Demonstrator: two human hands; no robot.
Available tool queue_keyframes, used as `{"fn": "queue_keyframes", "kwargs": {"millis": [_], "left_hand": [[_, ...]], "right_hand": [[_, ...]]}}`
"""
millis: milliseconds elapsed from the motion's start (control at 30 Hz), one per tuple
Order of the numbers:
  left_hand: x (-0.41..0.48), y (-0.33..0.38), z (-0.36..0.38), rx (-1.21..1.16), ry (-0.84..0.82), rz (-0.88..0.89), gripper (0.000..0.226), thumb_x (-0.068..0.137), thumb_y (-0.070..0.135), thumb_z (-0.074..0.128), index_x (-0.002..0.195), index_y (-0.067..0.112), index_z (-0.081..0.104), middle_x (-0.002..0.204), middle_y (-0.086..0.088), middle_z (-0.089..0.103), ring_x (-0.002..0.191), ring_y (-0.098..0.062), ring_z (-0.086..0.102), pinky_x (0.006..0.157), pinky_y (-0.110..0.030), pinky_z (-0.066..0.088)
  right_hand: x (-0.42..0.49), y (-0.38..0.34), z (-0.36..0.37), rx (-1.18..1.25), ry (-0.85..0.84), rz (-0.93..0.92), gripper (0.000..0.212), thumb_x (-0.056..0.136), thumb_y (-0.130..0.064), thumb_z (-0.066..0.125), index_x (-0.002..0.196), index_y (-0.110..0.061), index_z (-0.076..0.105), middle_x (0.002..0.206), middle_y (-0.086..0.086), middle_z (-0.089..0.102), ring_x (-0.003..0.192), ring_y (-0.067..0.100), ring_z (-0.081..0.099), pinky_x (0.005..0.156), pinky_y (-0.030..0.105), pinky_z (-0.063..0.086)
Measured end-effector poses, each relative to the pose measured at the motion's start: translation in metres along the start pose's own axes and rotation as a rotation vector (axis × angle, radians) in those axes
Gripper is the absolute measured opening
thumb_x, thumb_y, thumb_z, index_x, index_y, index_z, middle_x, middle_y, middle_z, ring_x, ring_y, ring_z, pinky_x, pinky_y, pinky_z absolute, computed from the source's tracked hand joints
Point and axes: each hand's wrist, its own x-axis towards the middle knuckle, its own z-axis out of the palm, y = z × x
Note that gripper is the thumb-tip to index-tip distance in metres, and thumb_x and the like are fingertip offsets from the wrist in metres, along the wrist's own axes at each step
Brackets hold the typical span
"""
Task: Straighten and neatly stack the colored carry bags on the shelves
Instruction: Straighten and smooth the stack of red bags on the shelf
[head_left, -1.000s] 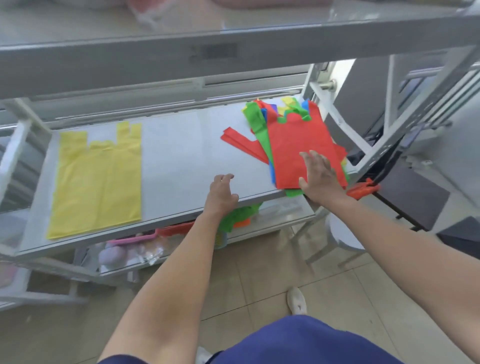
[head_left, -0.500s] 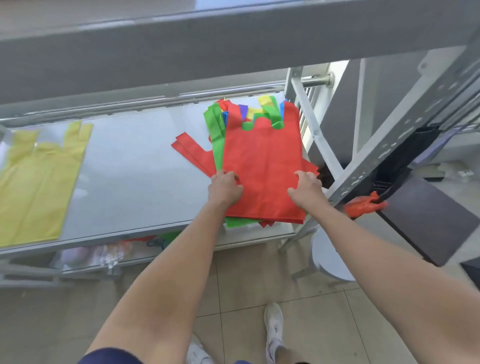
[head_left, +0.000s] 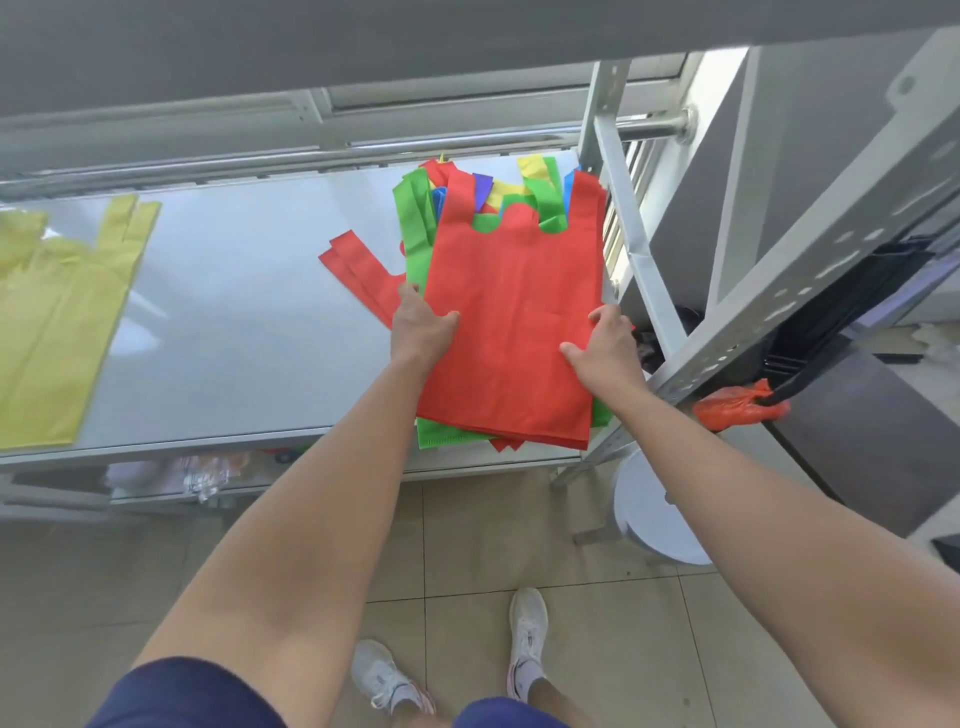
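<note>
pinched from both sides: left hand (head_left: 421, 332) curled round the left edge of the red bag (head_left: 514, 322), right hand (head_left: 602, 348) thumb-over on its right edge. lying atop the pile (head_left: 441, 437) at the right end of the shelf (head_left: 249, 312), handles pointing away, bottom overhanging the front.

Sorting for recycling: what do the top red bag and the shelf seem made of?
Red bag: likely non-woven fabric, matte; fine dotted texture, soft creases. Shelf: probably coated metal, smooth, slightly glossy; soft reflections show.
</note>
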Motion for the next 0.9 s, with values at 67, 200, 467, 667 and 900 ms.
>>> {"fn": "queue_keyframes", "kwargs": {"millis": [67,200,467,667,900], "left_hand": [[0.002,0.002,-0.002,-0.133,-0.067,-0.087,0.036,0.093,0.030,0.071,0.120,0.006,0.067,0.115,-0.013,0.073,0.109,-0.030,0.069,0.096,-0.040,0.055],[-0.010,0.006,-0.008,-0.405,-0.204,-0.254,0.022,0.096,0.014,0.071,0.112,-0.001,0.069,0.090,-0.009,0.072,0.077,-0.023,0.070,0.075,-0.037,0.062],[-0.043,-0.017,-0.018,-1.004,-0.439,-0.659,0.022,0.106,0.009,0.050,0.089,0.002,0.062,0.061,-0.005,0.068,0.049,-0.010,0.066,0.059,-0.018,0.057],[-0.055,-0.033,-0.028,-1.001,-0.463,-0.671,0.018,0.104,0.001,0.048,0.092,0.000,0.061,0.070,-0.007,0.063,0.060,-0.012,0.064,0.064,-0.020,0.057],[-0.064,-0.046,-0.035,-0.876,-0.421,-0.652,0.018,0.105,0.003,0.049,0.092,0.001,0.061,0.065,-0.008,0.067,0.052,-0.012,0.067,0.054,-0.023,0.058]], "right_hand": [[0.001,-0.006,-0.004,0.167,0.061,0.034,0.056,0.091,-0.024,0.075,0.134,-0.007,0.043,0.133,0.012,0.052,0.123,0.030,0.054,0.097,0.033,0.042],[0.000,-0.014,-0.008,0.219,0.050,0.057,0.068,0.092,-0.026,0.073,0.147,-0.005,0.038,0.144,0.013,0.052,0.133,0.029,0.051,0.108,0.036,0.041],[-0.018,-0.001,-0.018,0.208,-0.027,0.199,0.062,0.097,-0.043,0.063,0.145,-0.009,0.046,0.140,0.012,0.060,0.127,0.032,0.058,0.106,0.046,0.047],[-0.032,0.007,-0.020,0.180,-0.129,0.189,0.045,0.096,-0.049,0.062,0.114,-0.009,0.065,0.110,0.006,0.067,0.104,0.029,0.065,0.091,0.044,0.053],[-0.041,-0.007,-0.022,-0.003,0.041,-0.088,0.033,0.094,-0.039,0.067,0.112,-0.014,0.056,0.100,0.001,0.061,0.092,0.022,0.056,0.081,0.036,0.047]]}}
